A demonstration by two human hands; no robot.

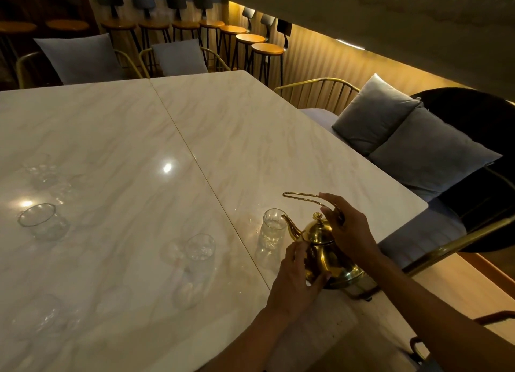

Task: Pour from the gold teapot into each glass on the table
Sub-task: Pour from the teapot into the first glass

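Pouring looks barely begun: gold teapot [326, 249] is tilted over the counter [223, 137], handle gripped by right hand [348, 232], body steadied by left hand [295, 277], spout at nearest glass [271, 232]; other glasses apparently unfilled.

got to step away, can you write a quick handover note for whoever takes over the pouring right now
Right hand grips the gold teapot by its handle; left hand steadies its belly.
The spout is tipped at the rim of the nearest glass, near the table's right edge.
No stream is visible, and fill levels are too dim to judge.
Left to check or fill: the tall glass in the middle and the short glass at far left; fainter glasses lie around them.
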